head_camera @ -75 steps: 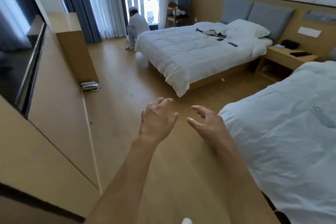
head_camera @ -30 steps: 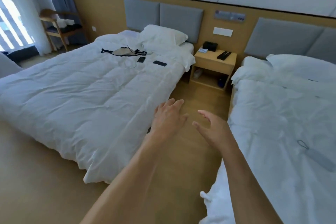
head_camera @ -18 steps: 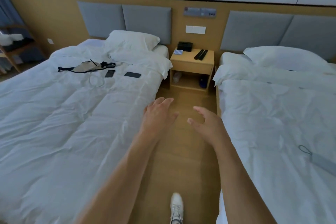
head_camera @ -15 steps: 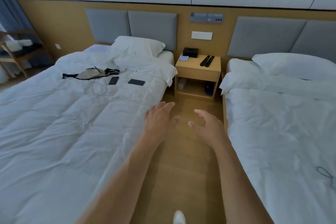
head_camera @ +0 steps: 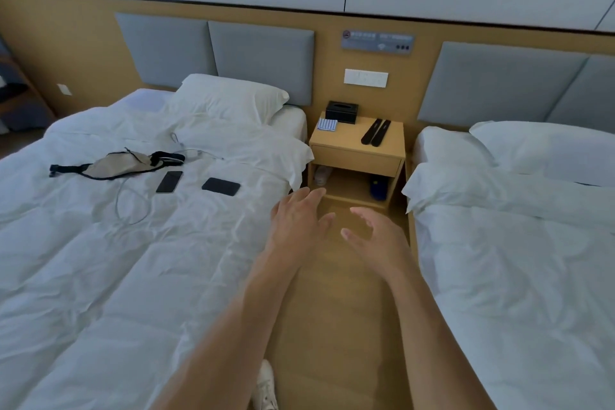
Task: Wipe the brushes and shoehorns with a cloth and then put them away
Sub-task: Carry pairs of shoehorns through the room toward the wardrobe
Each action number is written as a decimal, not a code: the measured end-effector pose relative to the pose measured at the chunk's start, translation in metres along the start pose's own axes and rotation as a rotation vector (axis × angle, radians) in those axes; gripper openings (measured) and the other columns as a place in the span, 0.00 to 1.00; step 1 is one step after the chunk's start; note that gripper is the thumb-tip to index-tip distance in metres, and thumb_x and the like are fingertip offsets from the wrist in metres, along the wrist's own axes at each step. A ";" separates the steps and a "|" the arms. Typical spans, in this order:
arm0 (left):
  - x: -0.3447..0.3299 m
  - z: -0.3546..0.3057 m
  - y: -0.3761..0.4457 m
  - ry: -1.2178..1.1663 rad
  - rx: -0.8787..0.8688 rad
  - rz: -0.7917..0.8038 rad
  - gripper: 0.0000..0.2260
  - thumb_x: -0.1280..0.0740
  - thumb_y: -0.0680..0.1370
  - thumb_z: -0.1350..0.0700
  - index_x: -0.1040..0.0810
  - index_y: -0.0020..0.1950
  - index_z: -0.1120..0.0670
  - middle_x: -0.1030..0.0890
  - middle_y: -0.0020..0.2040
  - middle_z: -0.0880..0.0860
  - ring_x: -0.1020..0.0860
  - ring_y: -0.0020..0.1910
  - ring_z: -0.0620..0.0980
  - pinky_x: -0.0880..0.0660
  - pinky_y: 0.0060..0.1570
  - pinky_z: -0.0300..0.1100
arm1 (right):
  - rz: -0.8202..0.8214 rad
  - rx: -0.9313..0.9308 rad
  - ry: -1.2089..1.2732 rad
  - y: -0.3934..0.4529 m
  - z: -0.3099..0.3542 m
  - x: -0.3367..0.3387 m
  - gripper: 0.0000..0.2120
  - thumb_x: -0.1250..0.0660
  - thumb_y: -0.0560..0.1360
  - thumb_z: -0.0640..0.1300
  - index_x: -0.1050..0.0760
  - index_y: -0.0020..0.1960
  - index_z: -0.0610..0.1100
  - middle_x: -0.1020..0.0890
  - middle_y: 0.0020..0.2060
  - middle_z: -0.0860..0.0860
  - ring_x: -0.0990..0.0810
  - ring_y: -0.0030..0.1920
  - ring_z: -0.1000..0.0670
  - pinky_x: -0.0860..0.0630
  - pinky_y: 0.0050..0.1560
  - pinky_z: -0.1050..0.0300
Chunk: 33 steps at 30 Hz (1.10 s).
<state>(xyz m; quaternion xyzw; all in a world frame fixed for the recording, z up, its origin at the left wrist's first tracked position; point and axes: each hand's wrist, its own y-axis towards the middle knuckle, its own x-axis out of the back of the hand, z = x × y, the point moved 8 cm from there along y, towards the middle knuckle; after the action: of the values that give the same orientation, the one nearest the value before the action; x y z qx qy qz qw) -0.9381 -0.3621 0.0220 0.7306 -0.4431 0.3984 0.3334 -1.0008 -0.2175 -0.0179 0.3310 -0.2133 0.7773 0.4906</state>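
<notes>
I see both forearms bare, no sleeves or jewellery on either hand, and a white laced shoe below.

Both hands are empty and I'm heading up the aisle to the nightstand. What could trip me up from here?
The striped cloth lies by the tissue box; a quick grab could knock the box. The two black pieces sit near the nightstand front edge and could get swept off. Both the left hand and right hand are empty, so nothing is wiped yet.
</notes>
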 end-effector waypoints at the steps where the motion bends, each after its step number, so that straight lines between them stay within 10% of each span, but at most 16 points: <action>1: -0.007 0.001 0.022 -0.002 -0.010 0.013 0.24 0.38 0.81 0.44 0.35 0.76 0.47 0.30 0.73 0.49 0.33 0.72 0.51 0.38 0.71 0.50 | -0.009 -0.009 0.001 0.019 -0.004 0.000 0.25 0.31 0.77 0.56 0.31 0.73 0.55 0.27 0.71 0.55 0.29 0.71 0.53 0.32 0.67 0.56; 33: -0.217 -0.056 0.680 -0.079 -0.238 0.232 0.21 0.35 0.80 0.48 0.33 0.73 0.46 0.29 0.72 0.49 0.29 0.69 0.50 0.29 0.67 0.51 | -0.137 -0.363 0.097 0.617 -0.182 0.093 0.23 0.33 0.79 0.53 0.32 0.73 0.56 0.27 0.71 0.55 0.28 0.70 0.50 0.29 0.65 0.54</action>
<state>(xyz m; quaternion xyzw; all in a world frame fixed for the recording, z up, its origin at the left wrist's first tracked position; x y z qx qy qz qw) -1.6381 -0.4939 -0.0518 0.6451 -0.5812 0.3496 0.3518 -1.6424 -0.3038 -0.0803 0.2133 -0.3029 0.7060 0.6036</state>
